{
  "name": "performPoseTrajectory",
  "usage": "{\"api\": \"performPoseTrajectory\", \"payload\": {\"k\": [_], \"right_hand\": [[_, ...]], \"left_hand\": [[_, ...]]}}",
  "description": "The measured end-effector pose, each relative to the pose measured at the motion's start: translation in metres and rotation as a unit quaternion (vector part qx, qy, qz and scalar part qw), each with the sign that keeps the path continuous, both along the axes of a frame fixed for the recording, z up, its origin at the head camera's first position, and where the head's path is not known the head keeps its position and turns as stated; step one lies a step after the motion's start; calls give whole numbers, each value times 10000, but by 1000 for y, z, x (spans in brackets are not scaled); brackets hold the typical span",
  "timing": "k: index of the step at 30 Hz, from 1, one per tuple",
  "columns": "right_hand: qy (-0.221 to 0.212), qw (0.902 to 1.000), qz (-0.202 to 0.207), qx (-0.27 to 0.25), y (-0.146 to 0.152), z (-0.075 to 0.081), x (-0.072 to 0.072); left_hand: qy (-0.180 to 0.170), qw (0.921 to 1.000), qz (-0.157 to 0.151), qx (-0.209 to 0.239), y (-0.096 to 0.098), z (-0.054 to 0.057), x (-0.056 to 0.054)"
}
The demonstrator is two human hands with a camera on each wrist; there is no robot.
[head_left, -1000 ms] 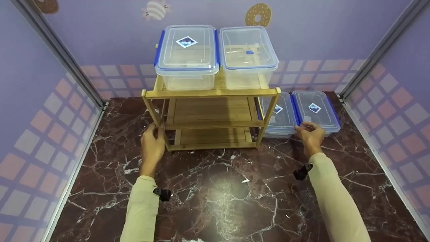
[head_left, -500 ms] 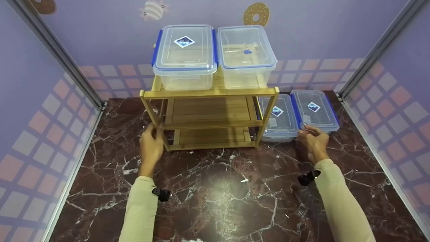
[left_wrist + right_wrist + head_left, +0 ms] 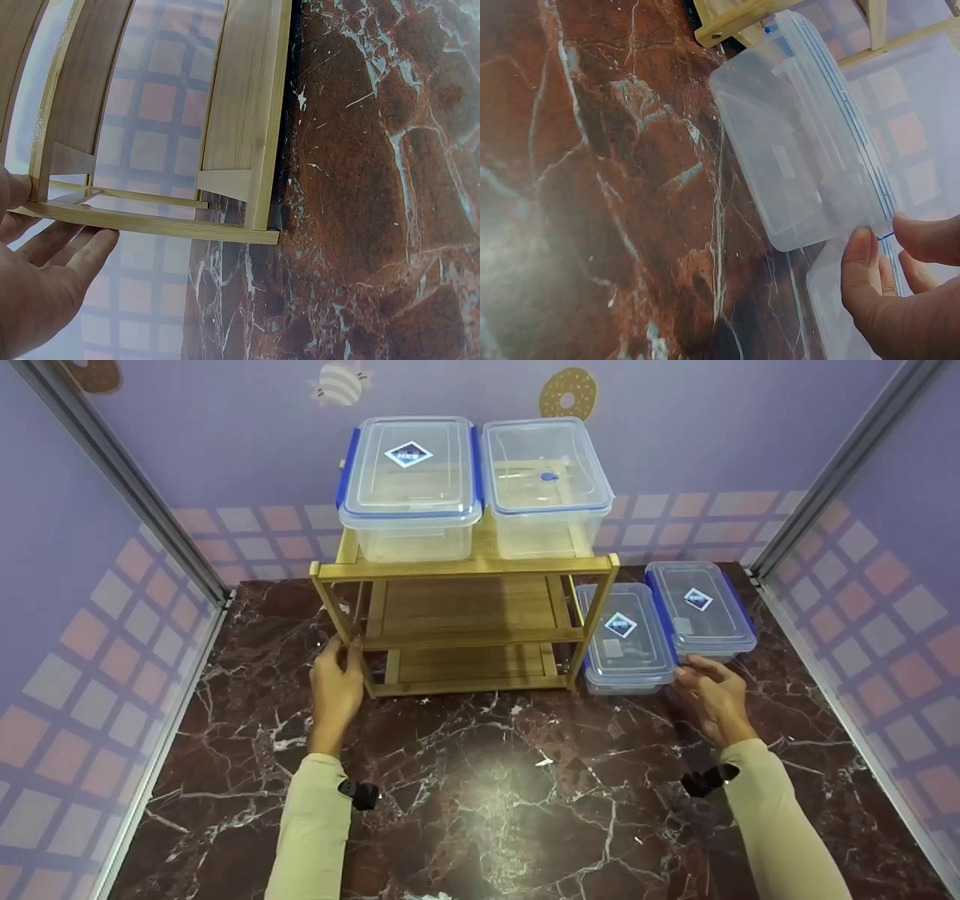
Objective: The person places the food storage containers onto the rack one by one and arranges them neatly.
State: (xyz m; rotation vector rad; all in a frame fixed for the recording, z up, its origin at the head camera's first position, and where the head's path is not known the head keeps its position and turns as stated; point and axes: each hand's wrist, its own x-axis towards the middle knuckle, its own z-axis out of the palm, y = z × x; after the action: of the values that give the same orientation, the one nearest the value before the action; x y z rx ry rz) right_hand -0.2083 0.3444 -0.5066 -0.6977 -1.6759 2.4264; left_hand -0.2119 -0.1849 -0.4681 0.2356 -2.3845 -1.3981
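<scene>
A wooden three-tier shelf rack (image 3: pixel 465 569) stands on the marble-patterned floor in the head view. My left hand (image 3: pixel 335 682) grips its left front post (image 3: pixel 150 223) about midway up, with the thumb on one side and fingers on the other. To the right of the rack sits a clear plastic food container (image 3: pixel 628 649) with a blue-edged lid and a diamond label. My right hand (image 3: pixel 716 697) pinches its near right corner at the lid's rim; the right wrist view shows thumb and fingertips (image 3: pixel 862 251) there. A second clear container (image 3: pixel 701 622) lies right behind that hand.
Two bigger lidded containers, a left one (image 3: pixel 409 487) with blue clips and a right one (image 3: pixel 547 487), stand side by side on the rack's top. Patterned walls (image 3: pixel 82 607) enclose the floor (image 3: pixel 495 795) on the left, right and back.
My right hand has moved toward me and slightly right, and the nearer floor container has slid forward out from beside the other one. The left hand has stayed on the rack's post.
</scene>
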Motion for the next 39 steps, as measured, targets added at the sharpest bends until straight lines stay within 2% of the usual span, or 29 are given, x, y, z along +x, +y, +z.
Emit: {"api": "performPoseTrajectory", "payload": {"k": [6,9,12,16,18,21,24,34,39], "right_hand": [[-75,9992,367,-131,9,-5,21],[-124,9981,597,28,13,-6,26],[-185,9955,871,313,17,-6,24],[-137,9880,1239,916,22,-7,12],[-46,9783,1463,1467,25,-7,4],[48,9583,1735,2272,29,-7,-7],[20,9400,1918,2822,31,-5,-16],[-183,9120,2404,3319,27,-1,-34],[-223,8901,2670,3688,27,-1,-40]], "left_hand": [[-71,9999,-71,27,0,-1,1],[-77,9999,-87,46,-1,-1,1],[-96,9999,-94,38,-1,0,2],[-144,9999,-65,17,-2,0,2],[-149,9999,-42,11,-2,0,2],[-119,9999,-42,3,-1,0,2],[-61,10000,-40,13,-1,0,2],[-50,9999,16,-96,-1,0,1],[-64,9999,-35,-101,-1,0,2]]}}
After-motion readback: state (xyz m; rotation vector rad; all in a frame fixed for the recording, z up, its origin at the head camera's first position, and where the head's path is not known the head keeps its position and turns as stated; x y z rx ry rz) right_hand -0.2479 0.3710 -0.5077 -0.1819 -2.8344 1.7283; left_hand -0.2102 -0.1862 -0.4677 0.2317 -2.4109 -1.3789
